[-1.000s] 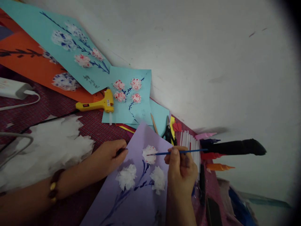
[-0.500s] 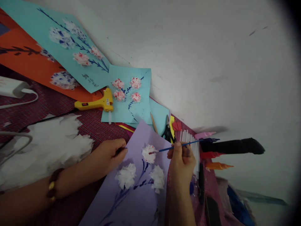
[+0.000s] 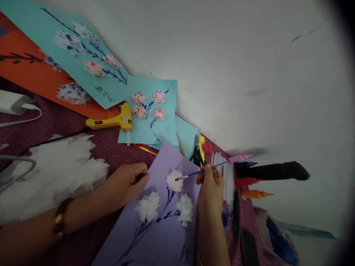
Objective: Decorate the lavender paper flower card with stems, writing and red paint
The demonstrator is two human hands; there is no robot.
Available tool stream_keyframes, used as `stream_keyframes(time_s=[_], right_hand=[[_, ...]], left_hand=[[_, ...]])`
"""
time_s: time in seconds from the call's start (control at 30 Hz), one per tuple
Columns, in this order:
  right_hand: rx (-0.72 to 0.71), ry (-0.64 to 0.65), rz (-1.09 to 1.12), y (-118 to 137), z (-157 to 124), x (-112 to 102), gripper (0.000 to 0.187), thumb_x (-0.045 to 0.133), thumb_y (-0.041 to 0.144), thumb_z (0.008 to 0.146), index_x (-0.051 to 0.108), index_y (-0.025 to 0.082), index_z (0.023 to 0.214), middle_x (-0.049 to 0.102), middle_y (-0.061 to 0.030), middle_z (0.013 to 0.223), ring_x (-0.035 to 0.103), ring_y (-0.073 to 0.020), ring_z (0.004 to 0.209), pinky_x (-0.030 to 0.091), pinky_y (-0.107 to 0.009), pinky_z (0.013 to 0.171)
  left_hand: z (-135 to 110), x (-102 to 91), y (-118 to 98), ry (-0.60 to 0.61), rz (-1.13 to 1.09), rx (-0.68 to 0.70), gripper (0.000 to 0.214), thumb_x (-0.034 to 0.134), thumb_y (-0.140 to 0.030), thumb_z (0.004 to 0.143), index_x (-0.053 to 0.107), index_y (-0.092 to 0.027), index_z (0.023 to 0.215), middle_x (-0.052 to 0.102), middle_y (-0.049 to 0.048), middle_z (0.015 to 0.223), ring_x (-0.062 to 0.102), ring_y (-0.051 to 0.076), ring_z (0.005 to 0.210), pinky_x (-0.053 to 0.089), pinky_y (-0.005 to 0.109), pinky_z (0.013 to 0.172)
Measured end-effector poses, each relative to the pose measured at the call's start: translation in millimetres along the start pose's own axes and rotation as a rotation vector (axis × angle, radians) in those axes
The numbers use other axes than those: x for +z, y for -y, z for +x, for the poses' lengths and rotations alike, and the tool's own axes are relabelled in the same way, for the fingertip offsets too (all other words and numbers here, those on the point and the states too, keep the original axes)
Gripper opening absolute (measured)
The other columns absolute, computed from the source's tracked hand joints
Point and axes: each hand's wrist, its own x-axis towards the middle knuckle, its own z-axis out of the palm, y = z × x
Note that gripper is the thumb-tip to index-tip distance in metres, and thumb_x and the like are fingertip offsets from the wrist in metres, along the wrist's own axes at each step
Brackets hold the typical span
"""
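Observation:
My right hand (image 3: pixel 211 186) pinches a thin blue paintbrush (image 3: pixel 195 172) near its middle. The reddish bristle tip lies over the upper white paper flower (image 3: pixel 172 186), which carries small red specks. That flower sits on a purple sheet (image 3: pixel 155 240) with dark blue painted stems. Lower down are two plain white paper flowers, a left one (image 3: pixel 148 207) and a right one (image 3: pixel 185 209). At the sheet's left edge rests my left hand (image 3: pixel 130 181), its fingers curled closed; the inside of the fist is hidden. A beaded bracelet (image 3: pixel 58 218) circles the left wrist.
A yellow glue gun (image 3: pixel 111 122) lies by turquoise flower pictures (image 3: pixel 169 129). White paper pieces (image 3: pixel 61 166) heap at left. Black scissors (image 3: pixel 197 155), a pencil (image 3: pixel 180 143), glue sticks (image 3: pixel 227 181) and paint tubes (image 3: pixel 256 194) lie near the wall (image 3: pixel 235 74).
My right hand has shifted slightly left and tilted the paintbrush, whose back end now sits lower and further left. The tip stays over the upper flower. My left hand keeps its place.

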Motion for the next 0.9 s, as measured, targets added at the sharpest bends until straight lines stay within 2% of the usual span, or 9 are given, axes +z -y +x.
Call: stream_keyframes(time_s=[0.13, 0.27, 0.37, 0.57, 0.77, 0.9], right_hand=[[0.071, -0.067, 0.092, -4.1, 7.1, -1.4, 0.029, 0.060, 0.044, 0.080, 0.056, 0.017, 0.069, 0.050, 0.0074, 0.043, 0.043, -0.0084, 0.038, 0.034, -0.020, 0.040], [0.129, 0.008, 0.153, -9.6, 6.0, 4.3, 0.031, 0.065, 0.046, 0.074, 0.055, 0.018, 0.066, 0.047, 0.0082, 0.039, 0.039, -0.0084, 0.035, 0.031, -0.021, 0.037], [0.137, 0.040, 0.127, -13.5, 5.3, 7.4, 0.033, 0.066, 0.048, 0.073, 0.057, 0.017, 0.067, 0.048, 0.0081, 0.041, 0.041, -0.0088, 0.037, 0.031, -0.021, 0.037], [0.156, -0.101, 0.186, -15.4, 11.0, 3.2, 0.032, 0.065, 0.049, 0.073, 0.056, 0.018, 0.071, 0.050, 0.0086, 0.043, 0.042, -0.0084, 0.035, 0.031, -0.021, 0.037], [0.165, -0.022, 0.172, -15.2, 8.9, 5.1, 0.032, 0.067, 0.048, 0.071, 0.056, 0.018, 0.066, 0.051, 0.0078, 0.040, 0.042, -0.0085, 0.033, 0.031, -0.021, 0.036], [0.152, -0.042, 0.168, -15.6, 9.1, 6.5, 0.028, 0.065, 0.043, 0.074, 0.054, 0.019, 0.064, 0.047, 0.0087, 0.036, 0.039, -0.0079, 0.033, 0.029, -0.020, 0.036]], left_hand=[[-0.1, 0.8, 1.9, 0.006, 0.006, 0.017, 0.027, 0.035, -0.036, 0.087, 0.035, -0.021, 0.064, 0.034, -0.0056, 0.060, 0.033, 0.011, 0.056, 0.025, 0.028, 0.055], [0.7, 0.0, 0.1, 0.013, 0.007, 0.009, 0.027, 0.035, -0.037, 0.087, 0.035, -0.022, 0.065, 0.035, -0.0052, 0.061, 0.035, 0.011, 0.057, 0.025, 0.028, 0.055], [0.9, -0.8, -1.9, 0.022, 0.022, 0.002, 0.026, 0.033, -0.037, 0.086, 0.035, -0.022, 0.065, 0.036, -0.0048, 0.060, 0.035, 0.012, 0.057, 0.025, 0.028, 0.055], [0.5, 0.1, -0.6, 0.027, 0.024, -0.003, 0.027, 0.034, -0.037, 0.086, 0.036, -0.022, 0.065, 0.036, -0.0049, 0.060, 0.035, 0.011, 0.057, 0.025, 0.028, 0.055], [0.7, -1.7, -2.3, 0.009, 0.031, 0.014, 0.027, 0.034, -0.036, 0.086, 0.034, -0.021, 0.064, 0.036, -0.0051, 0.059, 0.035, 0.011, 0.056, 0.025, 0.027, 0.054], [1.0, 0.2, 0.4, 0.010, 0.032, 0.011, 0.027, 0.035, -0.037, 0.086, 0.035, -0.021, 0.064, 0.036, -0.0053, 0.059, 0.035, 0.011, 0.055, 0.025, 0.027, 0.054]])
